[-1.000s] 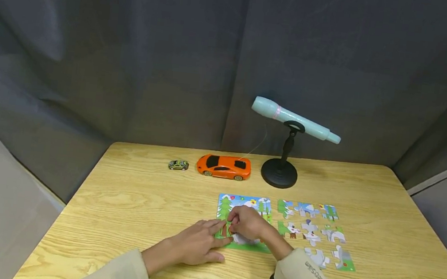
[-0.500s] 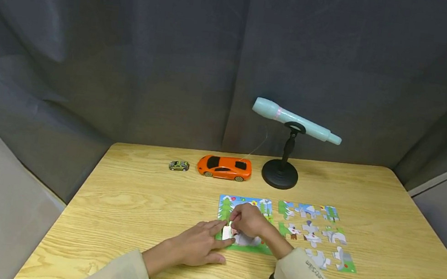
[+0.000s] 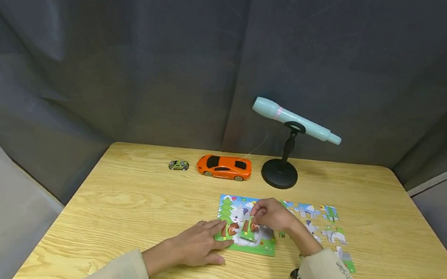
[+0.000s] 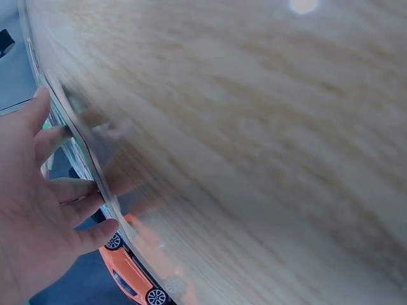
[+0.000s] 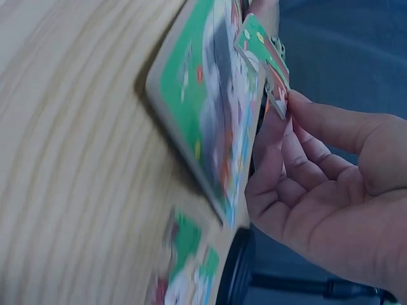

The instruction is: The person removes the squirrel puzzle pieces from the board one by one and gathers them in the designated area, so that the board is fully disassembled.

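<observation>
A picture puzzle board [image 3: 266,251] with a green lower border lies on the wooden table. My left hand [image 3: 197,243] rests at its left edge with fingers spread, the fingertips touching the board; the left wrist view shows the hand [image 4: 48,210] with extended fingers. Above the middle of the board, my right hand [image 3: 272,215] pinches a jigsaw piece [image 3: 248,232] between thumb and fingers. In the right wrist view this green and reddish-brown piece [image 5: 262,47] is tilted and raised off the board. The right hand hides the board's upper right part.
Loose jigsaw pieces [image 3: 334,235] lie in rough rows right of the board, some behind the right forearm. Behind it stand an orange toy car [image 3: 224,167], a small green toy car [image 3: 178,165] and a light-blue microphone [image 3: 297,121] on a black stand [image 3: 279,173].
My right hand has lifted the jigsaw piece from the board's lower left and carried it right, to above the middle. The left hand has stayed at the board's left edge.
</observation>
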The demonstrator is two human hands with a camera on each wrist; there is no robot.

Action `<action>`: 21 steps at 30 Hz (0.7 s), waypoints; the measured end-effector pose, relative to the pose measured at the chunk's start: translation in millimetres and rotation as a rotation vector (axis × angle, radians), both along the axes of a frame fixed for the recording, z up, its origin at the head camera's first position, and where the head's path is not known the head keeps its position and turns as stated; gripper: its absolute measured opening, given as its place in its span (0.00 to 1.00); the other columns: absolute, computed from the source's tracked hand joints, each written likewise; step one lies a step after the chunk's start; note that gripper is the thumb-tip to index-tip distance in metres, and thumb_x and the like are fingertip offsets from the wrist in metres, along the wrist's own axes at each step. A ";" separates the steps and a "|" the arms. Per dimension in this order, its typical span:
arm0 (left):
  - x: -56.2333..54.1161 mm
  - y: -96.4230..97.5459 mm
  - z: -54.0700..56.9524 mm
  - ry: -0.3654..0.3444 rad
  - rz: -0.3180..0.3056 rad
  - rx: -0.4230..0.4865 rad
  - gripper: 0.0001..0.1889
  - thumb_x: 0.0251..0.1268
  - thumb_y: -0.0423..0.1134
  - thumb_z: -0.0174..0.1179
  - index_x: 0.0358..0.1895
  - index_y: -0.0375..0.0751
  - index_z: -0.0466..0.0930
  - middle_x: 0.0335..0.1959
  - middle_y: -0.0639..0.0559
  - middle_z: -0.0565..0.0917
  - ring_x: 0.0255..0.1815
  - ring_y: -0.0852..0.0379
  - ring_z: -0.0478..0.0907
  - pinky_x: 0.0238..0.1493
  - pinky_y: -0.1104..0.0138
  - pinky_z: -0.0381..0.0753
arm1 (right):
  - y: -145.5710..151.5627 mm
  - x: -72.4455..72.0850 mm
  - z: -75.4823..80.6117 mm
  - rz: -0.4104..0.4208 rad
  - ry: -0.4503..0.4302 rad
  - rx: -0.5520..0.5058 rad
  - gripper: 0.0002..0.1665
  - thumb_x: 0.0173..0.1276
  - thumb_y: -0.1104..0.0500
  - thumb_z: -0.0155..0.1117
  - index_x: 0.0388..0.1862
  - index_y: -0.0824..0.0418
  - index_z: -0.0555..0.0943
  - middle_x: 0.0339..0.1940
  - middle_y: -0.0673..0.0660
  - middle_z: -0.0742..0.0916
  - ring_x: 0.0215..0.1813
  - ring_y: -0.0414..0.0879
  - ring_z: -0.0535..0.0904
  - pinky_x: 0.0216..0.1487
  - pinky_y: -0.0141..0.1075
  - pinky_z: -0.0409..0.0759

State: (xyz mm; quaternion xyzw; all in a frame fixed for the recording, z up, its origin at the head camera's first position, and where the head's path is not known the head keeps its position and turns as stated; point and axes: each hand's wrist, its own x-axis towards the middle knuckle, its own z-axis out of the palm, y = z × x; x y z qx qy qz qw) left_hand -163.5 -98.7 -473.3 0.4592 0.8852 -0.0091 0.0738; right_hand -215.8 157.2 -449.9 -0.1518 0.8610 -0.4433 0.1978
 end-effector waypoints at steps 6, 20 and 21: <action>1.8 1.0 -0.3 0.007 0.001 0.003 0.29 0.70 0.64 0.39 0.70 0.59 0.63 0.73 0.37 0.59 0.74 0.43 0.57 0.67 0.51 0.67 | 33.6 7.1 6.6 0.056 -0.003 -0.046 0.08 0.65 0.68 0.60 0.39 0.74 0.77 0.24 0.60 0.81 0.26 0.45 0.73 0.31 0.36 0.74; 2.2 2.1 -2.2 0.002 0.011 0.003 0.30 0.69 0.64 0.39 0.71 0.59 0.62 0.73 0.38 0.59 0.75 0.44 0.56 0.67 0.51 0.66 | 81.9 28.0 7.9 0.120 -0.048 -0.036 0.07 0.63 0.68 0.61 0.36 0.74 0.77 0.26 0.58 0.81 0.25 0.40 0.71 0.27 0.32 0.73; 2.2 2.2 -2.3 0.003 0.011 0.003 0.30 0.69 0.64 0.39 0.71 0.59 0.62 0.73 0.38 0.59 0.75 0.44 0.56 0.67 0.51 0.66 | 83.5 28.9 6.6 0.127 -0.054 -0.040 0.07 0.63 0.68 0.61 0.35 0.74 0.77 0.26 0.59 0.81 0.25 0.40 0.71 0.27 0.32 0.72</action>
